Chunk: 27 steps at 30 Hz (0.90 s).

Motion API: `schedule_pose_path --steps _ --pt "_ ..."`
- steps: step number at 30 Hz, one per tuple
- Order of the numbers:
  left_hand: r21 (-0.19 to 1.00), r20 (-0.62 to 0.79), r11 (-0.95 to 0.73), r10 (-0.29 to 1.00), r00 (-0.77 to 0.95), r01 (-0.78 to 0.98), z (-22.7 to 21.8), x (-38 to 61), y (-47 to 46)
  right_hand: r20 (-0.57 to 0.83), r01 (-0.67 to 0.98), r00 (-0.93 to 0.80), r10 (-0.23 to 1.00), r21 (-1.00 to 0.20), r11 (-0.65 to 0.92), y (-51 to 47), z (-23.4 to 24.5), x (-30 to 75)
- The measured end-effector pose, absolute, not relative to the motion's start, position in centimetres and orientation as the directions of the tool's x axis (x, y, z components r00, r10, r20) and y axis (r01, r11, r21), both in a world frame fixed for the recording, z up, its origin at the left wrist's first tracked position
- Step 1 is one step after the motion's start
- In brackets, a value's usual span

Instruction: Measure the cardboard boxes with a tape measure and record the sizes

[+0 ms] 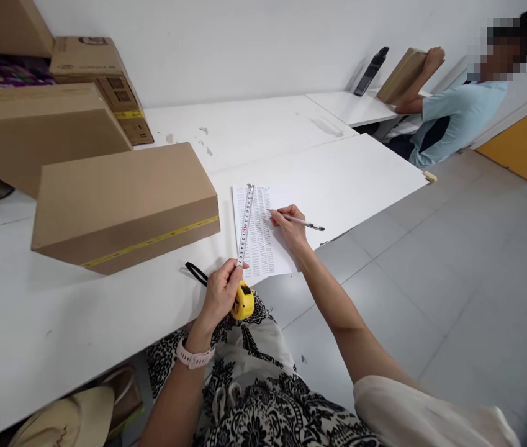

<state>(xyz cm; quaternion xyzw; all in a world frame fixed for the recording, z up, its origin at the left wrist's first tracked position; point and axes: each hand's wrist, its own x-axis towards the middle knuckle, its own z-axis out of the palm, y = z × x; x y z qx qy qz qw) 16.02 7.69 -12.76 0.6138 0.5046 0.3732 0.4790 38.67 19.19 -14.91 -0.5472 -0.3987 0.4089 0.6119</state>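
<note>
My left hand (221, 292) is closed on a yellow tape measure (244, 300), its thumb pressing the pulled-out blade (245, 230). The blade lies lengthwise over a printed sheet of paper (279, 256) covered in columns of small text. A black wrist strap (196, 273) sticks out to the left of that hand. My right hand (291, 228) grips a slim pen (307, 222), with the tip at the paper to the right of the blade. Left of the sheet stands a closed cardboard box (128, 198) with a yellow tape strip along its side.
More cardboard boxes (35, 124) are stacked at the back left of the white table (337, 180). At the far right a person in a light blue top (463, 115) holds a flat cardboard box (401, 76) beside a dark bottle (371, 71). A cap (67, 419) lies below the table.
</note>
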Motion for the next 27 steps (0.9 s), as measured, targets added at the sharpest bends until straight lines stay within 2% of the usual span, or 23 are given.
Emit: schedule_pose_path --steps 2,6,12,14,17,21,27 --pt "0.961 -0.013 -0.046 0.977 0.212 0.272 -12.8 16.0 7.7 0.049 0.023 0.386 0.921 -0.999 0.043 19.0 -14.8 38.6" --pt "0.958 -0.012 -0.05 0.977 0.212 0.283 -12.8 16.0 7.7 0.202 0.24 0.43 0.88 -0.965 0.104 18.7 -14.6 38.8" --pt "0.963 0.008 -0.061 0.98 0.198 0.264 -13.0 16.1 7.7 0.248 0.143 0.297 0.922 -0.966 0.213 19.3 -15.4 39.1" --pt "0.966 0.003 -0.053 0.981 0.193 0.253 -13.2 16.1 7.7 0.228 0.136 0.292 0.929 -0.971 0.195 19.5 -15.8 39.2" --pt "0.967 -0.001 -0.05 0.98 0.201 0.248 -13.3 16.1 7.7 0.182 0.204 0.339 0.923 -0.972 0.117 19.5 -16.0 39.2" --pt "0.967 0.009 -0.062 0.978 0.208 0.246 -13.1 16.1 7.7 0.233 0.349 0.367 0.9 -0.932 0.099 19.4 -15.7 39.2" --pt "0.963 0.013 -0.067 0.979 0.203 0.261 -13.0 16.0 7.7 0.231 0.374 0.348 0.909 -0.923 0.092 19.5 -15.7 39.1"
